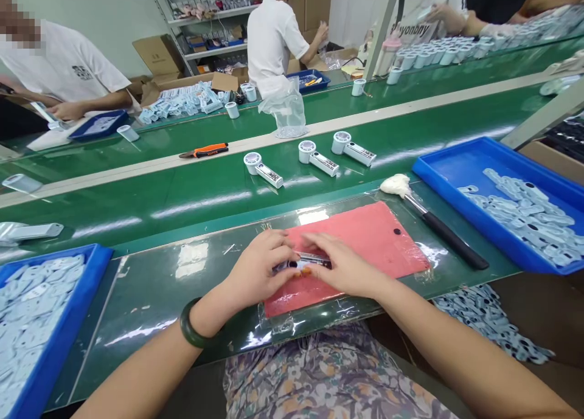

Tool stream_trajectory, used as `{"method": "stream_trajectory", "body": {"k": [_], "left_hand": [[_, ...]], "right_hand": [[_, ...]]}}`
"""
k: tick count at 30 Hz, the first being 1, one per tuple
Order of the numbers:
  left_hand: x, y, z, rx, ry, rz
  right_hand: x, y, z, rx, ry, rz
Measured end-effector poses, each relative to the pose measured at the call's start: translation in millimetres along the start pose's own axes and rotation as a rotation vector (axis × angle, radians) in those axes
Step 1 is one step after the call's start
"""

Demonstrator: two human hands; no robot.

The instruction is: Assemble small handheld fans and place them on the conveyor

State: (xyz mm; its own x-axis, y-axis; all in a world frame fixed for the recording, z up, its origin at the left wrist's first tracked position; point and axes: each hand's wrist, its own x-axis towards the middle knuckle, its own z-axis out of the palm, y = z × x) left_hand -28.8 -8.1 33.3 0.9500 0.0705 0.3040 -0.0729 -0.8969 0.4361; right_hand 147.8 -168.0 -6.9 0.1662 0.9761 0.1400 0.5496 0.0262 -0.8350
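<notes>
My left hand (267, 261) and my right hand (344, 262) meet over a red mat (365, 230) at the bench edge. Between them, both sets of fingers grip a long, narrow handle part (314, 259), whitish with dark areas, at its two ends. The fingers hide much of it, and my right fingers are slightly blurred. To the right of the mat lies a black-handled mallet (449, 236) with its head wrapped in white. A small black oval piece (396, 232) sits on the mat's right end.
Blue trays with pale plastic parts stand left (98, 267) and right (424, 166). Beyond the bench, a green conveyor (196, 194) carries several handheld fans (267, 169). Farther back are orange-handled pliers (210, 150), a plastic bag (289, 112) and several co-workers. More parts (493, 322) lie below right.
</notes>
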Motion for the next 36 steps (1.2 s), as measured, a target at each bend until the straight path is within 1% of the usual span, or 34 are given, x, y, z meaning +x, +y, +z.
{"method": "stream_trajectory", "body": {"k": [2, 3, 6, 9, 13, 14, 18, 20, 23, 25, 26, 28, 30, 31, 32, 33, 34, 36], "left_hand": [[-10, 8, 4.0, 0.063, 0.003, 0.0], [-15, 12, 7.2, 0.102, 0.009, -0.007], [-22, 19, 17.4, 0.195, 0.036, -0.037], [-19, 20, 20.6, 0.212, 0.041, -0.044], [-15, 17, 13.9, 0.203, -0.032, -0.013], [-15, 17, 12.4, 0.22, -0.034, 0.001], [-17, 19, 12.7, 0.31, 0.029, 0.034], [-17, 23, 15.3, 0.324, 0.037, 0.035], [-16, 26, 16.2, 0.415, -0.006, 0.037], [-12, 20, 10.1, 0.517, -0.039, 0.053], [-9, 13, 3.4, 0.561, -0.055, 0.069], [1, -9, -18.3, 0.631, -0.075, 0.118], [15, -42, -48.5, 0.714, -0.063, 0.133], [23, -63, -64.4, 0.763, -0.025, 0.111], [32, -85, -79.3, 0.793, 0.001, 0.049], [41, -110, -92.0, 0.806, 0.032, -0.002], [48, -136, -101.9, 0.82, 0.052, -0.046], [58, -190, -112.3, 0.79, 0.058, -0.155]], "right_hand": [[-7, -9, -1, -0.146, -0.07, -0.068], [-10, -13, 1, -0.194, -0.077, -0.09], [-14, -19, 11, -0.287, -0.024, -0.112], [-15, -18, 19, -0.363, 0.014, -0.118], [-14, -15, 17, -0.356, -0.01, -0.176], [-15, -15, 15, -0.362, -0.016, -0.188], [-14, -17, 17, -0.456, -0.013, -0.169], [-13, -17, 20, -0.466, -0.006, -0.161], [-14, -15, 22, -0.385, 0.011, -0.182], [-17, -11, 15, -0.274, 0.036, -0.224], [-20, -8, 7, -0.228, 0.06, -0.242], [-27, 4, -17, -0.217, 0.152, -0.246], [-36, 21, -51, -0.321, 0.279, -0.215], [-41, 30, -70, -0.394, 0.339, -0.186], [-46, 40, -91, -0.473, 0.393, -0.136], [-50, 49, -112, -0.559, 0.428, -0.046], [-54, 57, -133, -0.644, 0.453, 0.081], [-59, 71, -173, -0.791, 0.497, 0.38]]}}
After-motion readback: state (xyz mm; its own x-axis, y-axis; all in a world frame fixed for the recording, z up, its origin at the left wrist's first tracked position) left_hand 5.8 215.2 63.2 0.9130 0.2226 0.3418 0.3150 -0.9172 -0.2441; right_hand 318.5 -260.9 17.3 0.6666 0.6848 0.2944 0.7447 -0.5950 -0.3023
